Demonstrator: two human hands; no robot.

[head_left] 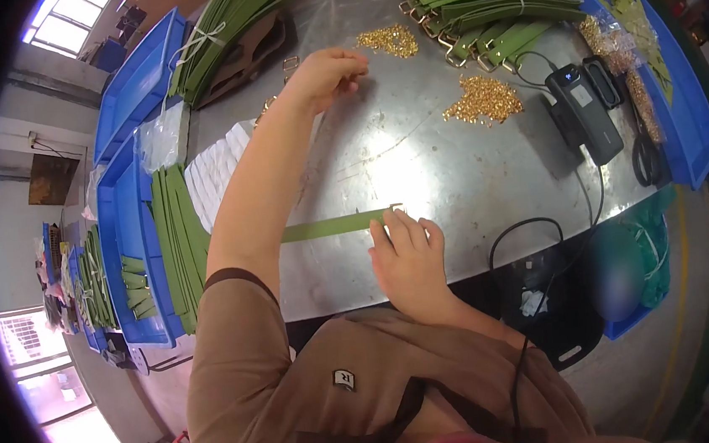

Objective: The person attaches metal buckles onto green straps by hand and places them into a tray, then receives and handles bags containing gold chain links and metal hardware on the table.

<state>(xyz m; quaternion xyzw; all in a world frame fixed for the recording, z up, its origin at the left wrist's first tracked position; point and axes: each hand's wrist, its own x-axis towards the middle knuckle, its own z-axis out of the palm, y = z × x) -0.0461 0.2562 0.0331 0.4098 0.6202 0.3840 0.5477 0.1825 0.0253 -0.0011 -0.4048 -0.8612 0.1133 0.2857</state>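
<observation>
A green strap lies across the metal table, with a small buckle at its right end. My right hand is at that end, fingertips gripping the strap beside the buckle. My left hand is raised over the table farther back, its fingers curled together; whatever they may hold is too small to make out. Just right of it lies a pile of small gold-coloured metal pieces. A second pile of gold pieces sits farther right. My left forearm hides part of the strap's left end.
Bundled green straps with buckles lie at the back right, another bundle at the back left. Blue trays line the left side; a blue tray stands right. A black device with cables and white wrapped pieces share the table.
</observation>
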